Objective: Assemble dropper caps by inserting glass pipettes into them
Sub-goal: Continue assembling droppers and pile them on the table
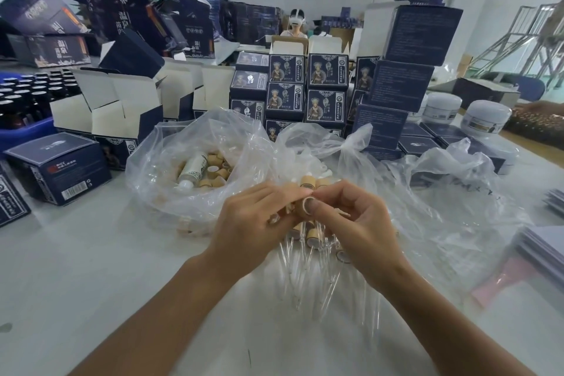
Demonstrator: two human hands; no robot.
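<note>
At a white table (pixel 76 268), left of a clear plastic bag (pixel 171 162) of bamboo caps, the left hand (pixel 253 223) meets the right hand (pixel 351 223), both pinching one dropper cap (pixel 306 206) just in front of the bag, above loose glass pipettes (pixel 305 278).

You have two hands at work, left hand (pixel 253 217) and right hand (pixel 351 223), meeting on one bamboo-coloured cap (pixel 306 206). Two more caps (pixel 313 237) lie just beneath them among the glass pipettes (pixel 300 278) (too clear and overlapping for you to count). Two clear plastic bags (pixel 195 162) sit beyond your hands; the left one holds one white bottle (pixel 193 169) among loose caps, too many to count. Two white jars (pixel 485 117) stand at your right, and one person (pixel 295 24) sits at the far end.
</note>
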